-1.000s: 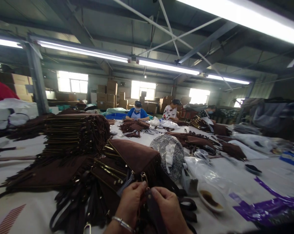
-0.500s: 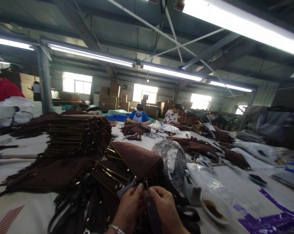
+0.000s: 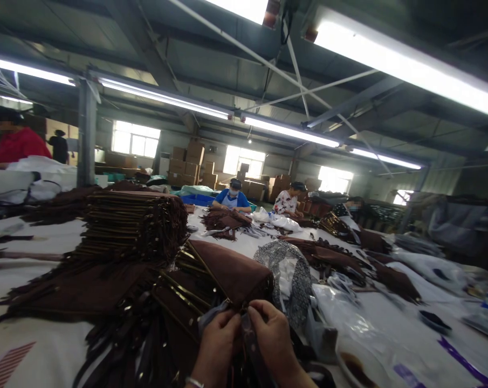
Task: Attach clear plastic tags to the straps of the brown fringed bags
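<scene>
At the lower middle, my left hand pinches near the corner of a brown pouch with a gold zipper edge; the exact part in its fingers is hidden. Close beside it, my right hand is closed on a dark strap that hangs down between the hands. The small metal fitting at the fingertips is hard to make out. More brown pouches with gold zippers lie under and left of the hands, with dark straps spilling toward the front edge.
A tall stack of brown fringed pouches stands left. Right of my hands are a grey speckled round piece, a grey box, a bowl of brown liquid and clear plastic. Several people work farther back.
The camera view has shifted slightly, moving the scene a little right and down. My fingers have closed in at the pouch corner, and the metal clasp seen between them earlier is now mostly covered.
</scene>
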`<state>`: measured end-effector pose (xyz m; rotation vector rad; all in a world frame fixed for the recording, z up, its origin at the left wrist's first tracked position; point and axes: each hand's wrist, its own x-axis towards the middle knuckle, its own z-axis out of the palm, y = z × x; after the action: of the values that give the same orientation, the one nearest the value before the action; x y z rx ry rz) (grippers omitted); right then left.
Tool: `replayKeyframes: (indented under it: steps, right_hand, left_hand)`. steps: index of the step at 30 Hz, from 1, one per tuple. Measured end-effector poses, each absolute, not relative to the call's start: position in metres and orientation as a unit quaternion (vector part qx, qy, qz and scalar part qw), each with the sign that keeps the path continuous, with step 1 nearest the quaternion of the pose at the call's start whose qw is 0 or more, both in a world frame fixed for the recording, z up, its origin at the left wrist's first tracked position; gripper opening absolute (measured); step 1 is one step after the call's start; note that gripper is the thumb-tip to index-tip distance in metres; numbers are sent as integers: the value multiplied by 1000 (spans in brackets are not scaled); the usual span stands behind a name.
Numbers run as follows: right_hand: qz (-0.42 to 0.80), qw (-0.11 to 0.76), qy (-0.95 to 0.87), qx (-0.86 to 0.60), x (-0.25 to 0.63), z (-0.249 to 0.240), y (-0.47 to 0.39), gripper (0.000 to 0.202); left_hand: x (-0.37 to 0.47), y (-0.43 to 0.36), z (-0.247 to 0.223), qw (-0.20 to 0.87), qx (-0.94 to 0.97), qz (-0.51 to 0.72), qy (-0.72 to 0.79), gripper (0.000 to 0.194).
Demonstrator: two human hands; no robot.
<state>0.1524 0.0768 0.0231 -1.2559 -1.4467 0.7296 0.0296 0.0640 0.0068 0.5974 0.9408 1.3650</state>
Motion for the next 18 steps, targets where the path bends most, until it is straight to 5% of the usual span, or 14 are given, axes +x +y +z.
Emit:
replayKeyframes:
  steps: [18]
  right_hand:
    - [389, 502, -582, -508, 158, 13, 74, 40]
  left_hand:
    - [35, 56, -15, 640, 291, 587, 402, 47]
